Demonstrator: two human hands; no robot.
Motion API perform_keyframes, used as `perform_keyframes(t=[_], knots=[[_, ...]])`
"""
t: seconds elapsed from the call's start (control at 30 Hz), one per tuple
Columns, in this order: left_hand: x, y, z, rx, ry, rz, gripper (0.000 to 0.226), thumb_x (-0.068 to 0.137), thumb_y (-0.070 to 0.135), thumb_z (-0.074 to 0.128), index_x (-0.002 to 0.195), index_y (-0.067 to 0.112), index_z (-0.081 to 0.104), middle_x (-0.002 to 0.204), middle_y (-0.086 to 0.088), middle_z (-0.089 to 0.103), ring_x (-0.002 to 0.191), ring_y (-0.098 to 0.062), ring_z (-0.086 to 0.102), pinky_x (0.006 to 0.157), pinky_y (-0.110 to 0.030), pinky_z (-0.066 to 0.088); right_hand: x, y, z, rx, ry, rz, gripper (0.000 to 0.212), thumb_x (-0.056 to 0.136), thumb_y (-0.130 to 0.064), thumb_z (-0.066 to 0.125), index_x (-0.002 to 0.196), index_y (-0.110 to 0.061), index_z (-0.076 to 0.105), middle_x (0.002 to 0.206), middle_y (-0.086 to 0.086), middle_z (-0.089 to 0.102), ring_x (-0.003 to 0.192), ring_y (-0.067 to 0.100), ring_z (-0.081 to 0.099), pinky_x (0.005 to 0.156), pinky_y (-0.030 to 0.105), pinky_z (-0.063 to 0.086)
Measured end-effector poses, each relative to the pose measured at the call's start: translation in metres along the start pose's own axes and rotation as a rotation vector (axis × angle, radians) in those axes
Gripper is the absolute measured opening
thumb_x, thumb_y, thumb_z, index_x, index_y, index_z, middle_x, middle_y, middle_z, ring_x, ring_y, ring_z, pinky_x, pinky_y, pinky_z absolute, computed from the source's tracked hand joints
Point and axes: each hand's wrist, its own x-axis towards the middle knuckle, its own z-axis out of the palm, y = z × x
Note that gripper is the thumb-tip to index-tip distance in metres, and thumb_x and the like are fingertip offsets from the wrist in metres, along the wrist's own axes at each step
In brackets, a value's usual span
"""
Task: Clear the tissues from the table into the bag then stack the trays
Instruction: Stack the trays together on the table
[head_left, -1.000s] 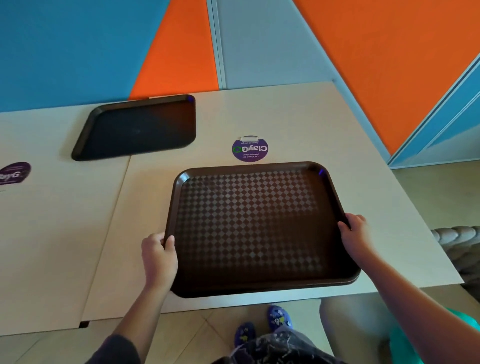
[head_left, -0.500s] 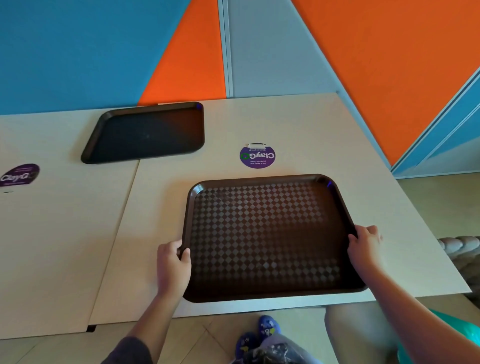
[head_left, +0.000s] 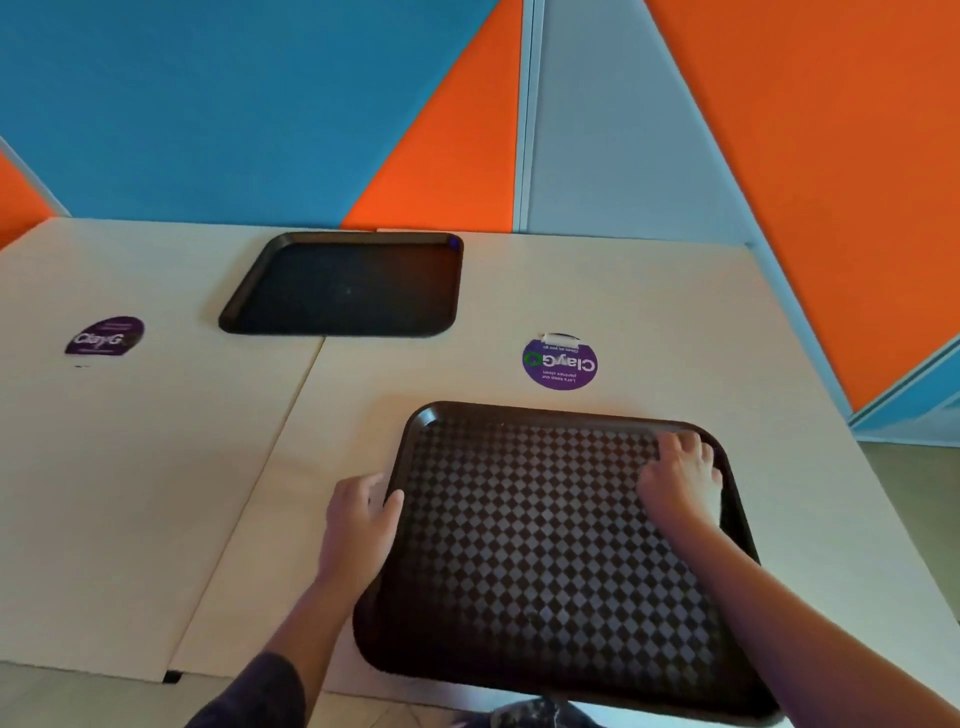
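A dark brown tray with a checkered surface (head_left: 545, 561) lies on the right-hand table, its near edge hanging over the table's front. My left hand (head_left: 358, 519) grips its left rim, thumb on top of the rim and fingers outside it. My right hand (head_left: 680, 478) rests on the tray's surface by the far right corner, fingers spread toward the rim. A second dark tray (head_left: 348, 286) lies bare at the back, across the seam between the two tables. A bit of dark plastic bag (head_left: 535, 716) shows at the bottom edge. I see no tissues.
Two pale tables (head_left: 156, 467) stand side by side against a blue and orange wall (head_left: 208, 104). A round purple sticker (head_left: 560, 362) sits just beyond the near tray, another (head_left: 104, 336) at the far left. The floor drops off past the right table edge (head_left: 883, 493).
My right hand has left the tray's right rim and now lies on its surface at the far right corner. The near tray has turned and slid toward the front edge. The view has tilted up.
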Motion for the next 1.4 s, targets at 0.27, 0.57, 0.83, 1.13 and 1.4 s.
perform_keyframes(t=[0.27,0.57,0.83,1.13,1.4], knots=[[0.076,-0.001,-0.028,0.046,0.02,0.08,0.039,0.091,0.022,0.056,0.127,0.007,0.052,0.13,-0.01,0.051,0.122,-0.023,0.044,0.101,-0.031,0.032,0.039,-0.102,0.021,0.098,-0.084,-0.22,0.039,0.09,-0.012,0.041,0.129,-0.011,0.044,0.134,0.011,0.043,0.122,0.028,0.038,0.101,0.042,0.033],[0.191,-0.039,-0.099,0.125,0.014,0.06,0.041,0.093,0.024,0.052,0.129,0.006,0.049,0.133,-0.014,0.048,0.124,-0.028,0.042,0.101,-0.041,0.037,0.067,-0.226,0.059,0.274,-0.172,-0.146,0.044,0.095,-0.018,0.041,0.138,-0.015,0.036,0.144,0.007,0.035,0.133,0.025,0.03,0.108,0.044,0.032],[0.3,-0.082,-0.141,0.163,0.01,0.012,0.042,0.093,0.026,0.053,0.131,0.008,0.048,0.135,-0.014,0.046,0.126,-0.03,0.039,0.1,-0.046,0.037,0.124,-0.309,0.086,0.238,-0.177,-0.119,0.049,0.094,-0.022,0.043,0.141,-0.012,0.033,0.143,0.01,0.035,0.131,0.028,0.031,0.11,0.044,0.031],[0.405,-0.097,-0.153,0.296,0.007,-0.021,0.047,0.092,0.029,0.053,0.135,0.01,0.044,0.142,-0.014,0.037,0.132,-0.033,0.029,0.102,-0.051,0.032,0.192,-0.34,0.117,0.144,-0.19,-0.001,0.046,0.095,-0.026,0.043,0.137,-0.009,0.034,0.143,0.013,0.033,0.129,0.034,0.029,0.106,0.046,0.032],[0.451,-0.113,-0.138,-0.001,0.015,-0.381,0.041,0.092,0.032,0.052,0.117,-0.001,0.047,0.121,-0.022,0.052,0.112,-0.041,0.048,0.09,-0.047,0.042,0.222,-0.347,0.141,0.183,-0.164,0.18,0.043,0.094,-0.024,0.047,0.128,0.001,0.039,0.13,0.022,0.041,0.123,0.037,0.037,0.102,0.044,0.036]])
